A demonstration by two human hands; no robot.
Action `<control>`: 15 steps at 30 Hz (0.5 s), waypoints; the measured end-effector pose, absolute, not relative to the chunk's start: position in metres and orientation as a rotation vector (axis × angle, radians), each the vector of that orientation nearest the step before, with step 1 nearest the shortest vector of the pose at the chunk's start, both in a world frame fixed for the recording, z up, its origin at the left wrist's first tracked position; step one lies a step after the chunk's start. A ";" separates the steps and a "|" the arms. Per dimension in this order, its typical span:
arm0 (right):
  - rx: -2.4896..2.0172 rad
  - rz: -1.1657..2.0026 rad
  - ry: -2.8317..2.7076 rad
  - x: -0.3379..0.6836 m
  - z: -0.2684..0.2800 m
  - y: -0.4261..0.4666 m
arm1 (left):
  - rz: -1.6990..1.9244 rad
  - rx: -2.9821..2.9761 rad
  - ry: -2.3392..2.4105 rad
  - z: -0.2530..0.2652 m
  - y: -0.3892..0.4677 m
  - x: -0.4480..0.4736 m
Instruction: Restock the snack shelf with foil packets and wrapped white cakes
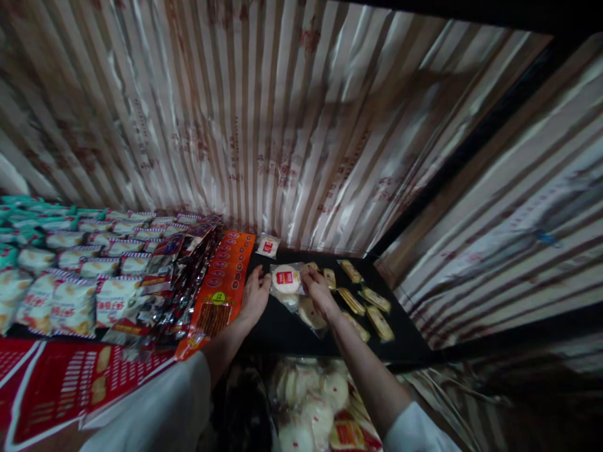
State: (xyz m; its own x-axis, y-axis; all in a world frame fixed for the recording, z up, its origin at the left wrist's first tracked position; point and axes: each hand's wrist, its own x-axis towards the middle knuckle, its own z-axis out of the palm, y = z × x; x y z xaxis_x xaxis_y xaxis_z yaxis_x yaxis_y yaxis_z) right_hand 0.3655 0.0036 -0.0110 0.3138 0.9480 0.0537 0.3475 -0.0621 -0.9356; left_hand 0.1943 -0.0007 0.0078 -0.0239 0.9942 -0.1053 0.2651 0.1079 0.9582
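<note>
A clear packet of round white crackers (286,280) with a red label lies on the black shelf (264,339) between my hands. My right hand (320,292) pinches its right edge. My left hand (255,295) is at its left edge, thumb and fingers apart; whether it touches the packet is hard to tell. Below it, partly under my right hand, lies another packet of pale round crackers (311,314). Several oblong biscuit packets (377,321) are spread out to the right. A small white packet with a red label (268,246) sits at the back.
Left of my hands lie an orange snack package (226,276), dark shiny packets (176,270) and rows of white snack bags (70,304). A red basket (51,383) is at the lower left. Below the shelf edge are bagged crackers (308,402). Striped sheeting (282,125) hangs behind.
</note>
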 end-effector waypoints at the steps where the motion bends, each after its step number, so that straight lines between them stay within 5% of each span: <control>1: -1.573 0.849 -1.210 0.363 -0.009 0.003 | 1.005 1.263 1.401 0.008 0.002 0.193; 11: -1.390 1.310 -0.799 0.333 -0.003 0.006 | 1.155 0.807 1.413 -0.011 0.017 0.193; 15: -1.423 1.230 -0.861 0.326 -0.023 0.021 | 1.161 0.789 1.447 -0.017 0.035 0.201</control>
State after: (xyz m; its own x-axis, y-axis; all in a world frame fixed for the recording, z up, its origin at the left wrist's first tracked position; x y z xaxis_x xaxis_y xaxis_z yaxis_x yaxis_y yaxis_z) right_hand 0.3265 0.0209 -0.0231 0.2214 0.9456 -0.2385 -0.0997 -0.2214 -0.9701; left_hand 0.2007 0.0346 -0.0174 -0.2116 0.9215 -0.3256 -0.1179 0.3066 0.9445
